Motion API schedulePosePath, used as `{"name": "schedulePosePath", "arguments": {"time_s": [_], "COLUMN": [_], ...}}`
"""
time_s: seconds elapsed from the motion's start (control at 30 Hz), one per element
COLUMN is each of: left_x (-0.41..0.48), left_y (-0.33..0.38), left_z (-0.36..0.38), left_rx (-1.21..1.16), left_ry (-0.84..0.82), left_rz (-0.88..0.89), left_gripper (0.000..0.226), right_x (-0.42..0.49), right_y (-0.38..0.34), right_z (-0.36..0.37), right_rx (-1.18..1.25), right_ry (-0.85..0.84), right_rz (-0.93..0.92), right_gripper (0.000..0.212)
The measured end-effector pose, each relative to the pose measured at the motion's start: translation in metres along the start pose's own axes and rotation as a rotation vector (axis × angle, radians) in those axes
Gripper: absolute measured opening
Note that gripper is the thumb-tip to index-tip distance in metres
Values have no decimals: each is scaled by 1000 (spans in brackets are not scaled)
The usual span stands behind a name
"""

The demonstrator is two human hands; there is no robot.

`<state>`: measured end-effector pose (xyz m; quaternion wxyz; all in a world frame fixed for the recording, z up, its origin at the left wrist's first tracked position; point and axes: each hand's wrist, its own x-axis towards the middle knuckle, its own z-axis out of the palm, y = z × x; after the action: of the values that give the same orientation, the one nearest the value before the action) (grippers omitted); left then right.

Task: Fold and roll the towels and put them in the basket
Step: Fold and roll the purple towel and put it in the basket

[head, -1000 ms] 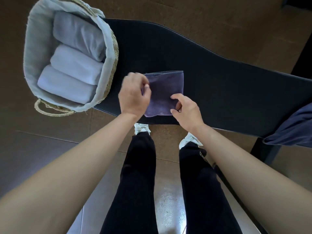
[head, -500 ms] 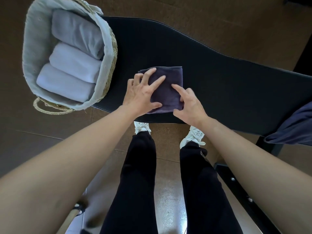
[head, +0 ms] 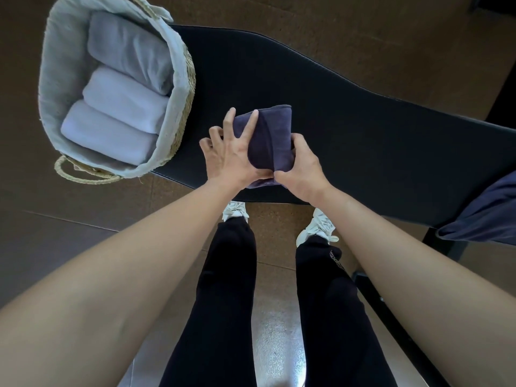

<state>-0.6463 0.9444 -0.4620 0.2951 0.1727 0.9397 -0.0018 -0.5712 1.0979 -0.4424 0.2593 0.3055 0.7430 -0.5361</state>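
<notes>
The left hand presses spread, straight fingers on the dark towel on the table near the basket, while the right hand grips its near edge.

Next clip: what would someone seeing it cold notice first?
Two bare hands work a folded dark purple towel at the near edge of the black padded bench: the left hand presses it with spread fingers, the right hand curls round its near side. At the bench's left end, a cloth-lined straw basket holds three pale rolled towels.
</notes>
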Motion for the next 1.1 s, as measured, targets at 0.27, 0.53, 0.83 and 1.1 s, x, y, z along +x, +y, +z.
{"name": "schedulePosePath", "arguments": {"time_s": [0.27,0.53,0.83,1.1], "left_x": [1,18,10,20], "left_y": [-14,-58,-49,-44], "left_z": [4,3,-15,-9], "left_rx": [-617,-880,-944,-539], "left_ry": [-104,-99,114,-123], "left_rz": [105,142,-119,146], "left_gripper": [119,70,48,89], "right_x": [-6,-12,-9,-9], "right_y": [-5,-4,6,17], "right_z": [11,41,44,36], "right_rx": [-391,-836,-591,-639], "right_ry": [109,250,65,247], "right_rz": [-225,-546,-423,-232], "right_gripper": [67,63,53,69]}}
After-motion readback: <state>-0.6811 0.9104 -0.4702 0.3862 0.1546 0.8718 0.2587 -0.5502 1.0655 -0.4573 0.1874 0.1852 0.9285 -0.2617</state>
